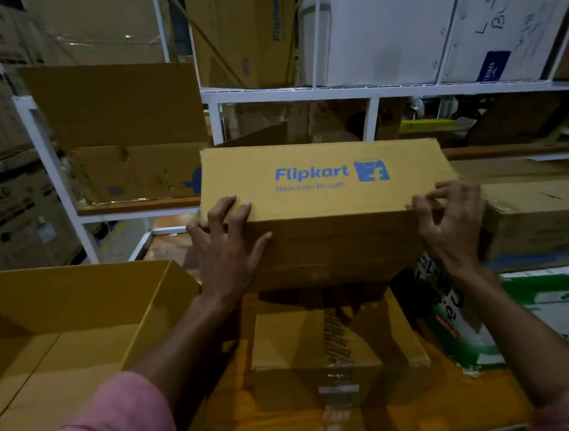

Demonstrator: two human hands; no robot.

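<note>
- Above the taped carton (335, 345), apparently clear of it: Flipkart box (325, 191), closed, logo face up and tipped toward the camera.
- Held at both near top corners: left hand (226, 251) with fingers hooked over the top edge and thumb spread on the front face; right hand (452, 224) pinching the top edge with curled fingers.
- Looks stiff and dry: corrugated board with crisp corners. Probably light, judging by the fingertip hold on the right.
- Seems unlikely to slip, yet could crease where pinched; better taken with palms under the bottom corners.
- Shows nothing of its contents.
- Left of the taped carton: open carton (154, 312), flaps up, only its bare floor showing inside.
- Taped carton itself sealed with printed tape, contents unseen.
- Right of the taped carton, just beside it: green-and-white pack (465, 330), torn at a lower corner.
- Beyond the taped carton: white rack (286, 95), brown and white cartons on its shelves, contents not visible.
</note>
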